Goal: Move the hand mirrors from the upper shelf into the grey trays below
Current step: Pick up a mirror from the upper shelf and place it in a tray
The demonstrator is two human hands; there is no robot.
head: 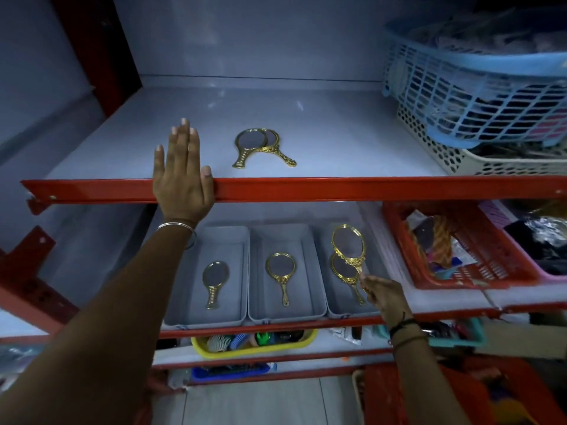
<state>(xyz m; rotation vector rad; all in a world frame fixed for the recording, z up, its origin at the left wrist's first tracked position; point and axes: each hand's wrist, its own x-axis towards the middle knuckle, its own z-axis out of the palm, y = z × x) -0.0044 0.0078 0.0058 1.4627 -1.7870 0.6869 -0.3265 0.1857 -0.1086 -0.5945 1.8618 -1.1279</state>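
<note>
Two gold hand mirrors (260,146) lie overlapping on the upper shelf (306,124). My left hand (181,170) rests flat on that shelf's red front edge, left of them, fingers apart. Below stand three grey trays. The left tray (233,237) holds one mirror (214,280), and so does the middle tray (276,234) with its mirror (280,273). In the right tray (337,311) lies a mirror (343,269). My right hand (383,297) grips the handle of another gold mirror (348,243), held tilted over that tray.
A blue basket (478,87) and a white basket (454,157) crowd the upper shelf's right end. A red basket (460,250) full of goods sits right of the trays. Yellow (254,348), blue and teal bins fill the lower shelves. Red uprights frame the left side.
</note>
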